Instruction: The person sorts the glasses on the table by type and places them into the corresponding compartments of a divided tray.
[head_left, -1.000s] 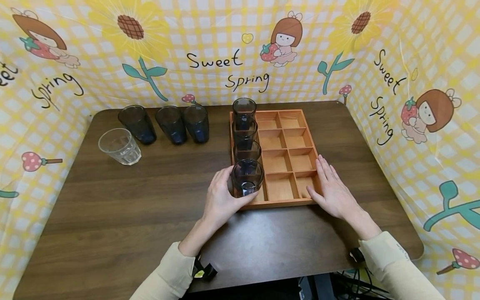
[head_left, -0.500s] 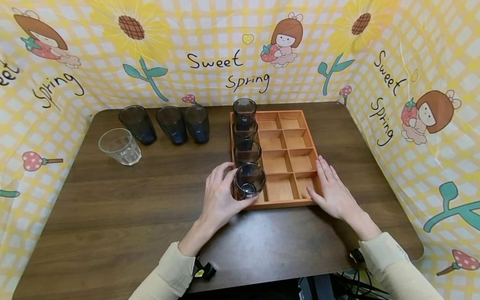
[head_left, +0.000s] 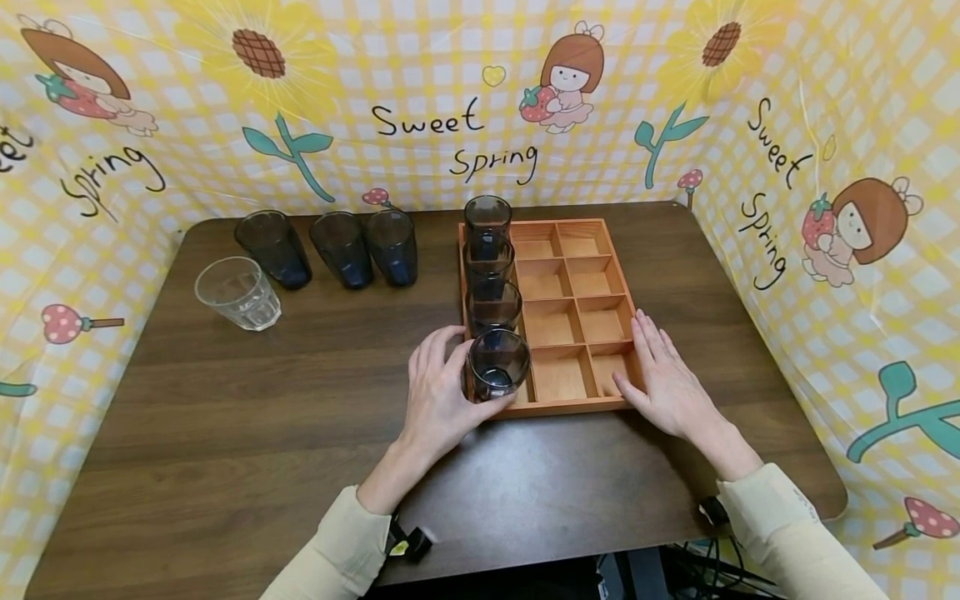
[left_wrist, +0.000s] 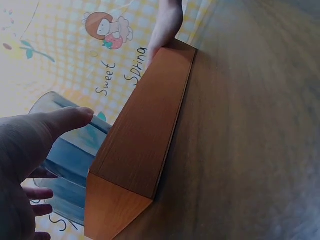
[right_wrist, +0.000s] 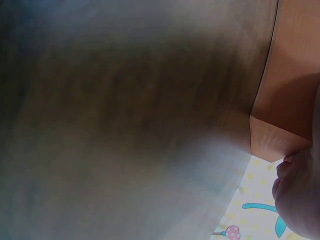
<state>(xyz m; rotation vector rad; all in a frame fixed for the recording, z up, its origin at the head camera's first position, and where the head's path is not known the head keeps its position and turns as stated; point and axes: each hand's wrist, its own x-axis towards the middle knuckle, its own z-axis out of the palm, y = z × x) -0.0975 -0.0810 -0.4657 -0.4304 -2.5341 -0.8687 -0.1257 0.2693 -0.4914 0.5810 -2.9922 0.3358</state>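
A dark tinted drinking glass (head_left: pixel 498 364) stands in the front left compartment of a wooden divided tray (head_left: pixel 564 408). My left hand (head_left: pixel 442 390) holds this glass from the left, thumb on its near side and fingers on its far left side. In the left wrist view the thumb lies along the glass (left_wrist: pixel 75 142) just above the tray wall (left_wrist: pixel 142 125). Three more dark glasses (head_left: pixel 488 218) fill the left column behind it. My right hand (head_left: pixel 670 382) rests along the tray's front right corner, fingers straight along the side and thumb at the front compartment.
Three dark glasses (head_left: pixel 392 248) stand at the back left of the brown table (head_left: pixel 247 433). Beside them is a clear glass (head_left: pixel 238 293). A patterned yellow cloth (head_left: pixel 420 50) walls in the back and sides. Cables (head_left: pixel 720 558) hang below the front edge.
The held glass has shifted slightly toward me and to the right, settling lower in its compartment. My left fingers have drawn back a little at the rim. My right hand has stayed put.
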